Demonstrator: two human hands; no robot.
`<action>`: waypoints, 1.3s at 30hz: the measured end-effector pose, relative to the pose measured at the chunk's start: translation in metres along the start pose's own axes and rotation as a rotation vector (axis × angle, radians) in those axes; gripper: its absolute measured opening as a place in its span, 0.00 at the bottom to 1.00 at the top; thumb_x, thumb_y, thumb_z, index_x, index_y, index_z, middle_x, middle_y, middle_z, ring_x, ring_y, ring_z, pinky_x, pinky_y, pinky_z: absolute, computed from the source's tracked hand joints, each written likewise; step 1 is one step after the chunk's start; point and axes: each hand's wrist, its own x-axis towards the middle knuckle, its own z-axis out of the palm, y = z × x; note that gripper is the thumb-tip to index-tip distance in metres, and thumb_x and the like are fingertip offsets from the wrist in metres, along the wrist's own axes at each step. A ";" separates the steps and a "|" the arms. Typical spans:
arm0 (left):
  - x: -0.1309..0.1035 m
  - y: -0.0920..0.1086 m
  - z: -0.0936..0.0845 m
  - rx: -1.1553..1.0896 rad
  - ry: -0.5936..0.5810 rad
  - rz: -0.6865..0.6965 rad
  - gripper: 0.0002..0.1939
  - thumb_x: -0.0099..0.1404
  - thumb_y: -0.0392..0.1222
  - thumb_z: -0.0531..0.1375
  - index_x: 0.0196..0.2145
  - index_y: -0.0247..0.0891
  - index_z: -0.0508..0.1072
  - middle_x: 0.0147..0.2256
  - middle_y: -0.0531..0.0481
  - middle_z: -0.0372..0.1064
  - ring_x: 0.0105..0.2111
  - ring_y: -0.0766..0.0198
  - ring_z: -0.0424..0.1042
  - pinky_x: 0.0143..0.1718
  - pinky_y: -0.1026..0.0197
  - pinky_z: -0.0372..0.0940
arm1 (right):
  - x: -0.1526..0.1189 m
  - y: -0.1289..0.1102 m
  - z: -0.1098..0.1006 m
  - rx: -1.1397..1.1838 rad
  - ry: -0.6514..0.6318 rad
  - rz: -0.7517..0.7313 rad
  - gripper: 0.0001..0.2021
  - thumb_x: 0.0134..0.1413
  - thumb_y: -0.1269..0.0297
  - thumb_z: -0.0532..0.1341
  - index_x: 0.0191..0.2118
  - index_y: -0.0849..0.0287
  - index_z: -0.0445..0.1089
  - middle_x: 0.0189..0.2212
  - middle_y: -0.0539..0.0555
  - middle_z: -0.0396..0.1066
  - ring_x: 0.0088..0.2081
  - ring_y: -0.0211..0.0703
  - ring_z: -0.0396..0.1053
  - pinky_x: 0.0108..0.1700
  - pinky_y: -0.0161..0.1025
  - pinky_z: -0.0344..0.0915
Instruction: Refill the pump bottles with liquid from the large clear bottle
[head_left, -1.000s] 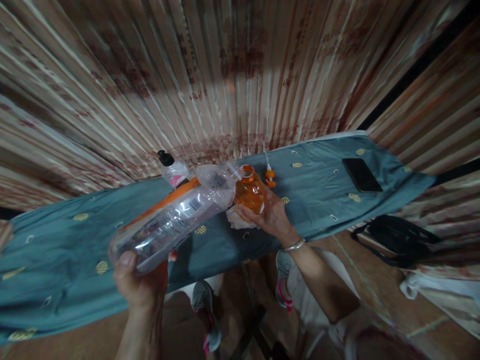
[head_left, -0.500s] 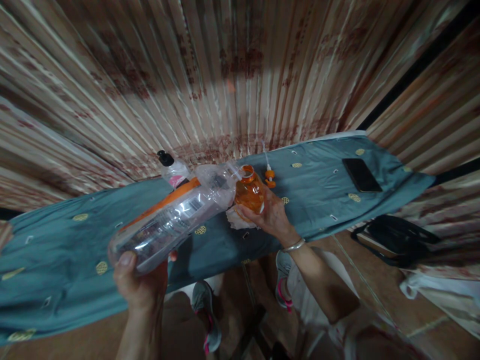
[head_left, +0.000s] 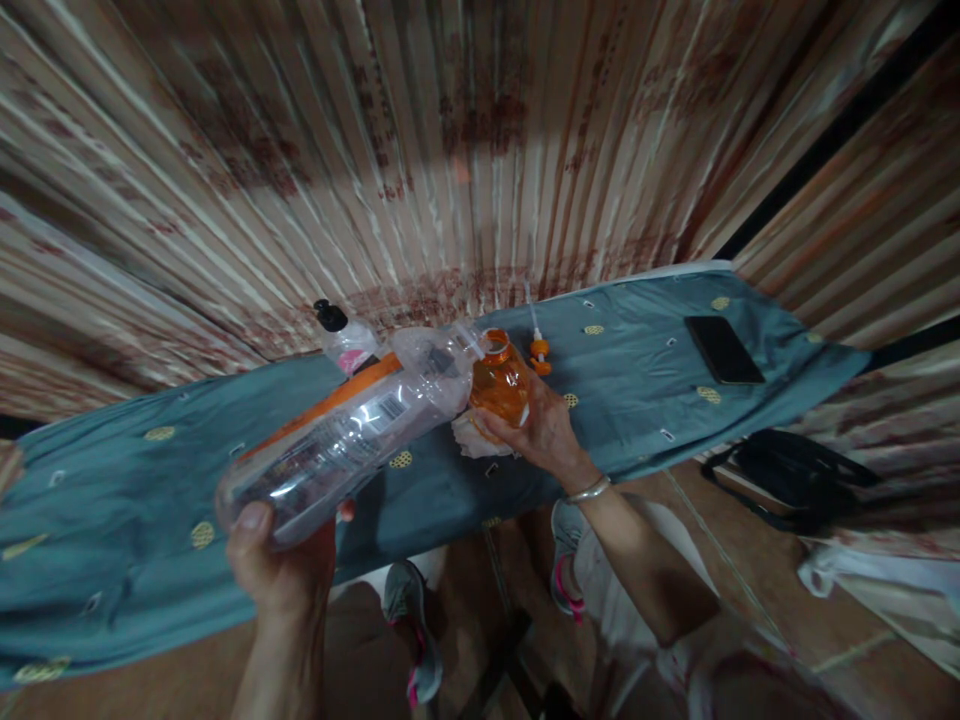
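Observation:
My left hand [head_left: 281,560] is closed round the base of a large clear plastic bottle [head_left: 337,450] with an orange stripe and a printed label. The bottle is tilted, its neck pointing right toward the mouth of a small orange see-through bottle [head_left: 499,385]. Fingers of my right hand [head_left: 544,425] wrap round that orange bottle, which stands roughly upright without its top. A crumpled white tissue or cloth [head_left: 480,437] shows beneath it. Just behind to the right lies an orange pump top [head_left: 539,356] with a clear tube. Whether liquid is flowing I cannot tell.
A clear bottle with a black pump [head_left: 349,340] stands at the back left of the table's teal cloth [head_left: 150,520]. A black phone [head_left: 722,350] lies at the right. Pleated curtains [head_left: 480,150] hang behind. A black bag [head_left: 787,480] sits below the right side.

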 end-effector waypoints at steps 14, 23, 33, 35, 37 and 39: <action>-0.001 0.001 0.002 0.003 -0.016 0.017 0.23 0.44 0.53 0.71 0.38 0.43 0.79 0.30 0.49 0.76 0.19 0.60 0.68 0.08 0.64 0.56 | 0.001 -0.001 -0.003 0.008 -0.026 0.023 0.37 0.63 0.51 0.68 0.70 0.56 0.55 0.55 0.66 0.78 0.53 0.61 0.80 0.53 0.58 0.80; -0.003 0.004 0.002 0.025 -0.015 -0.017 0.19 0.45 0.53 0.71 0.35 0.44 0.78 0.33 0.48 0.77 0.20 0.59 0.68 0.08 0.62 0.59 | -0.001 0.000 -0.001 -0.029 -0.047 0.058 0.35 0.64 0.45 0.65 0.68 0.59 0.57 0.54 0.67 0.78 0.52 0.61 0.80 0.53 0.58 0.80; -0.002 0.001 0.001 -0.007 -0.012 -0.016 0.23 0.44 0.53 0.72 0.39 0.45 0.78 0.36 0.48 0.79 0.21 0.60 0.70 0.09 0.64 0.57 | 0.000 0.000 0.000 0.006 -0.010 0.017 0.36 0.63 0.48 0.67 0.68 0.59 0.57 0.54 0.67 0.78 0.52 0.60 0.80 0.52 0.56 0.80; -0.002 0.001 0.001 -0.011 -0.001 -0.017 0.23 0.43 0.53 0.72 0.39 0.45 0.78 0.35 0.48 0.78 0.20 0.59 0.69 0.08 0.64 0.56 | 0.000 -0.001 -0.001 0.007 -0.013 0.025 0.35 0.63 0.49 0.68 0.68 0.59 0.57 0.54 0.67 0.78 0.52 0.61 0.80 0.53 0.57 0.80; -0.002 0.002 0.002 -0.010 -0.007 -0.016 0.22 0.43 0.52 0.72 0.38 0.46 0.78 0.33 0.49 0.77 0.20 0.58 0.69 0.08 0.63 0.57 | 0.000 -0.001 -0.001 -0.002 -0.007 0.023 0.36 0.63 0.49 0.68 0.68 0.58 0.57 0.53 0.66 0.79 0.51 0.60 0.81 0.52 0.57 0.80; -0.003 0.004 0.002 -0.005 -0.021 -0.013 0.21 0.44 0.51 0.72 0.37 0.45 0.78 0.31 0.50 0.76 0.20 0.58 0.69 0.08 0.63 0.58 | 0.000 0.000 0.000 -0.006 -0.007 0.020 0.37 0.62 0.50 0.68 0.69 0.58 0.56 0.53 0.66 0.79 0.51 0.61 0.81 0.52 0.57 0.80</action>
